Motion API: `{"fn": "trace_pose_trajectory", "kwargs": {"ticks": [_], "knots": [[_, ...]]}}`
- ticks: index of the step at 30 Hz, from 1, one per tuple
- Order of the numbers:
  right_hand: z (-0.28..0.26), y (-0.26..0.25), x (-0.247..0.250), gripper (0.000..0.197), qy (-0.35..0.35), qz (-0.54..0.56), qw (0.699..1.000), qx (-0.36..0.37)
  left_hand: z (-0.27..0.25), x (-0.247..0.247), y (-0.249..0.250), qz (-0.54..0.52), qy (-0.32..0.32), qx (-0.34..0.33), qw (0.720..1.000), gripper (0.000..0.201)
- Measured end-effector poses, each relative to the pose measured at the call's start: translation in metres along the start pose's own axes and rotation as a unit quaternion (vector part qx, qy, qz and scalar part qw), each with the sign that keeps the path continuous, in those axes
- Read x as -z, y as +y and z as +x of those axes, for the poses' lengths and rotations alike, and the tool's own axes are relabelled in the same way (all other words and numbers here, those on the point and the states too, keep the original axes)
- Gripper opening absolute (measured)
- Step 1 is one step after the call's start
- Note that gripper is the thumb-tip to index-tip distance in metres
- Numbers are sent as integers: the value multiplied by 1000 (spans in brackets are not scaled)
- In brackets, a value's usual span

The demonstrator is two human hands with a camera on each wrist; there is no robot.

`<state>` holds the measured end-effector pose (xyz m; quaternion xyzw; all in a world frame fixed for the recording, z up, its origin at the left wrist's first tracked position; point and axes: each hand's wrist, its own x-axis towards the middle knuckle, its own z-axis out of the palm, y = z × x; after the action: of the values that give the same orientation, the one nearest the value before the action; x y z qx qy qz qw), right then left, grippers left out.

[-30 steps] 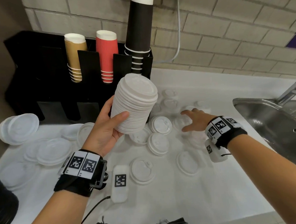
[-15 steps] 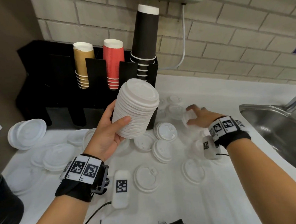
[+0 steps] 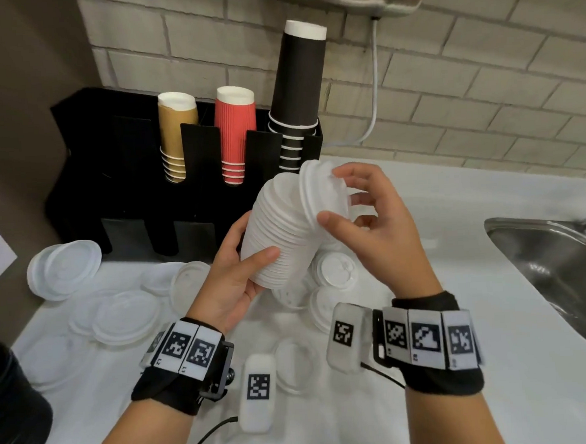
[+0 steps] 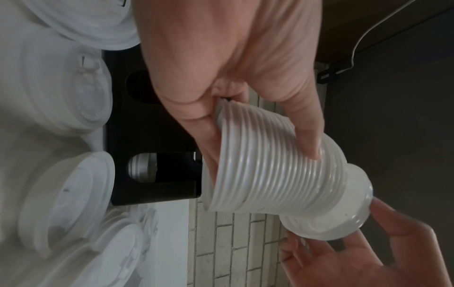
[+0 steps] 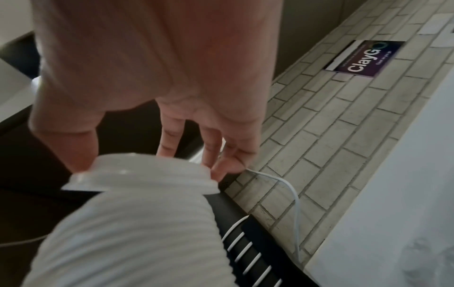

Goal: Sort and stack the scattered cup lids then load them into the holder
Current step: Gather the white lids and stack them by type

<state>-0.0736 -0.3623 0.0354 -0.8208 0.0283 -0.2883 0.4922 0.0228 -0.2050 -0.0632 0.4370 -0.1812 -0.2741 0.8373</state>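
Note:
My left hand (image 3: 242,262) grips a tall stack of white lids (image 3: 278,236) from below, tilted to the right above the counter; the same lid stack (image 4: 275,174) shows ribbed in the left wrist view. My right hand (image 3: 360,217) pinches a single white lid (image 3: 320,192) by its rim and holds it on the top end of the stack. In the right wrist view that top lid (image 5: 145,174) sits between thumb and fingertips (image 5: 169,147). Several loose lids (image 3: 335,267) lie scattered on the white counter (image 3: 462,314). The black holder (image 3: 111,185) stands at the back left.
Tan cups (image 3: 176,133), red cups (image 3: 236,132) and black cups (image 3: 298,84) stand in the holder's slots. Larger white lids (image 3: 64,270) lie left. A steel sink (image 3: 559,274) is at right. A tagged white device (image 3: 257,392) lies near. A black stack (image 3: 11,407) sits far left.
My right hand picked a lid off the counter and brought it up onto the top of the stack. The left hand tilted the stack towards it.

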Motion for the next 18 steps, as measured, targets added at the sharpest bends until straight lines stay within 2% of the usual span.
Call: {"fn": "trace_pose_trajectory", "kwargs": {"ticks": [8, 10, 13, 18], "knots": [[3, -3, -1, 40, -38, -44, 998, -17, -2, 1, 2, 29, -51, 22, 998, 78], [3, -3, -2, 41, -43, -48, 998, -16, -2, -1, 2, 32, -56, 25, 998, 78], [3, -3, -4, 41, -47, -54, 997, -9, -1, -2, 3, 31, -56, 26, 998, 90], [3, -3, -5, 41, -46, -67, 997, 6, 1, -3, 1, 12, -44, 26, 999, 77]]}}
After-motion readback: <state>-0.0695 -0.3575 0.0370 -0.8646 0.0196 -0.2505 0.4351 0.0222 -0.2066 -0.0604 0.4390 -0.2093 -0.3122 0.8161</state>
